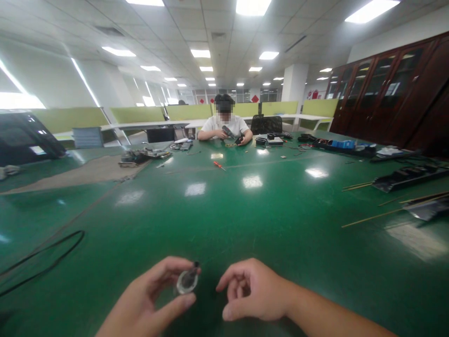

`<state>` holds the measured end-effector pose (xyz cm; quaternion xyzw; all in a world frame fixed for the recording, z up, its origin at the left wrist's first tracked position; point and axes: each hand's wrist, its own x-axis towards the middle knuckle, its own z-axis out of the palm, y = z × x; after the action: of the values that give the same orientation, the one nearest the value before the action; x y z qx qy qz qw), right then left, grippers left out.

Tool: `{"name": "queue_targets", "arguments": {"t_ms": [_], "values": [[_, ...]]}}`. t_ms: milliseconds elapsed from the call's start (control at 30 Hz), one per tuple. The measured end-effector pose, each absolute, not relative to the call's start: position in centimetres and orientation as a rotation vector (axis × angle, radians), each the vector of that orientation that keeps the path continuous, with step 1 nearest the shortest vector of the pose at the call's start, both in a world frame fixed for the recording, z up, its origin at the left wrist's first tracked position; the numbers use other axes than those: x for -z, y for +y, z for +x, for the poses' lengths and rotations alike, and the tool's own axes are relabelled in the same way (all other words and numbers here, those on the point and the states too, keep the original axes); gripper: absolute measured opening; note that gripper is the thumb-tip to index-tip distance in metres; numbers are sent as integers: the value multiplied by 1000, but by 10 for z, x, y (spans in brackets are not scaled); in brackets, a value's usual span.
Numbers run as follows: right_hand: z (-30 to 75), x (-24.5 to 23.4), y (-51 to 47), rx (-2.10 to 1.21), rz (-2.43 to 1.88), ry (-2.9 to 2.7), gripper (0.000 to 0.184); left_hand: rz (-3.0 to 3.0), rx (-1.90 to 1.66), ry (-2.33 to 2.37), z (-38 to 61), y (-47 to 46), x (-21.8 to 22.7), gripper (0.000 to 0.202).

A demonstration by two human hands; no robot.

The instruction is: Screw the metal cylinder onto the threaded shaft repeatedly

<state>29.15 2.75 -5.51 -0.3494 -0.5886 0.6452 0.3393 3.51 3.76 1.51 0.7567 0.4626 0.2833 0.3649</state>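
Observation:
My left hand (147, 302) pinches a small round part with a clear rim and a dark centre (187, 281) between thumb and fingertips, low over the green table (245, 220). My right hand (250, 295) hovers just right of that part with its fingers curled inward toward the thumb. I cannot make out anything held in it.
A person sits at the far side of the table handling a dark tool (228, 132). A red-handled screwdriver (219, 164) lies mid-table. A black cable (45, 262) loops at left. Thin rods (372, 217) and dark panels (407, 177) lie at right. Wooden cabinets (389, 89) line the right wall.

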Motion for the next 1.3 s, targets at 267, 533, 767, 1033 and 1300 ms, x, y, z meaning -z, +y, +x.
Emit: {"name": "queue_targets", "arguments": {"t_ms": [267,533,767,1033,1300], "values": [[294,61,40,-1184,-1209,-1285,67,1979,-745,1037,102,83,24,27],[289,62,33,-1112,-1289,-1372,61,1869,-756,962,97,77,40,26],[290,69,34,-1125,-1273,-1379,47,1940,-675,920,100,76,37,19],[289,62,33,-1103,-1330,-1423,32,1966,-677,894,101,75,36,19],[293,59,34,-1121,-1317,-1404,20,1987,-689,910,98,74,39,16]]}}
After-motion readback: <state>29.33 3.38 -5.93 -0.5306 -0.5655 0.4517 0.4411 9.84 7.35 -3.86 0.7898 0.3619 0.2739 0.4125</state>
